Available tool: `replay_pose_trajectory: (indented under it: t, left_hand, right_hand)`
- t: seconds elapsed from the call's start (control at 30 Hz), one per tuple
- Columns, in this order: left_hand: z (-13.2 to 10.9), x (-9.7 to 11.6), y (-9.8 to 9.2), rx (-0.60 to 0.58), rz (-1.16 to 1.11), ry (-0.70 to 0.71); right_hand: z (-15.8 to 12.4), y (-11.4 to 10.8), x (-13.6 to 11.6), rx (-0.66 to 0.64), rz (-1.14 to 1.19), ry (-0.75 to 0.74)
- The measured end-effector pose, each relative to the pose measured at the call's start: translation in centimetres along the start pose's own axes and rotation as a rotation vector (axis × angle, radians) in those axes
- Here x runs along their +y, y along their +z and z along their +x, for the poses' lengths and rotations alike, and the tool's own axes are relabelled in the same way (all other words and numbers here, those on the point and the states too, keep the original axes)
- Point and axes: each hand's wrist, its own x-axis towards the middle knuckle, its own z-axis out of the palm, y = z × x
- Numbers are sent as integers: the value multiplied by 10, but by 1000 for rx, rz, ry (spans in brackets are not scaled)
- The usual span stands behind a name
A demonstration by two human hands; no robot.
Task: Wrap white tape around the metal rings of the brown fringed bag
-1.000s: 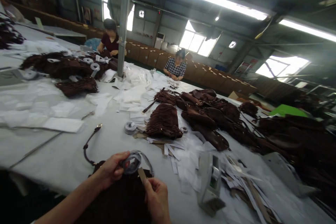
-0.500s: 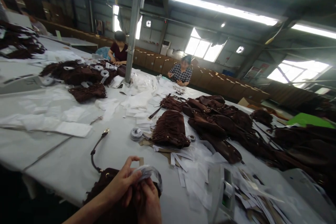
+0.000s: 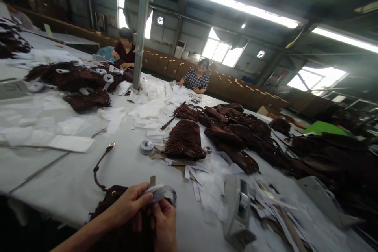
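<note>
Both hands are low and close together, and the left hand point(image 3: 130, 204) has its fingers point(image 3: 144, 198) pinched shut on the tape point(image 3: 163, 192), a greyish loop held just above the dark bag point(image 3: 113, 199). The right hand point(image 3: 163, 224) comes up from below, its fingers bunched together against the loop's underside, gripping it too. A brown card tab point(image 3: 152, 180) pokes up just beyond the left fingertips. The bag lies under both hands on the bench point(image 3: 73, 181), its strap point(image 3: 99, 165) curling away beyond the left fingers. Right of the right fingers stands a dispenser point(image 3: 238, 204) among paper strips point(image 3: 206, 189). Farther out past the fingers lie a spool point(image 3: 147, 146) and a fringed bag point(image 3: 184, 139), with two people point(image 3: 196, 78) seated at the far side.
</note>
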Motion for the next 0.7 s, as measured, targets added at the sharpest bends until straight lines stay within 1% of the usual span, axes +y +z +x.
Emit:
replay_pose_trajectory:
  t: [0.1,0.2,0.3,0.33,0.37,0.43,0.53,0.57,0.63,0.67,0.7]
  left_hand:
    - [-1,8,1,14,82,12]
    - [0,10,1,34,123,54]
    - [5,5,-5,47,44,46]
    - [6,3,-7,42,-5,27]
    - [7,1,-9,33,-54,6]
    - [8,1,-13,13,-132,-32]
    - [7,7,-14,-9,-172,-64]
    - [7,10,-14,-14,-174,-70]
    - [5,15,-13,-29,-173,-69]
    - [5,17,-13,-38,-171,-65]
    - [4,18,-13,-45,-167,-60]
  right_hand:
    - [-3,0,-7,17,-96,-30]
    - [-1,-1,-6,74,-120,-10]
    - [-3,-7,-4,187,-107,17]
    - [-6,-9,-5,204,-107,4]
    - [-10,-12,-7,191,-116,-17]
    - [-17,-18,-12,81,-137,-43]
    - [-27,-25,-23,-160,-97,-39]
    - [-29,-26,-25,-222,-69,-52]
    - [-30,-28,-30,-310,-52,-110]
    - [-29,-28,-33,-327,-87,-150]
    - [-28,-28,-36,-316,-159,-196]
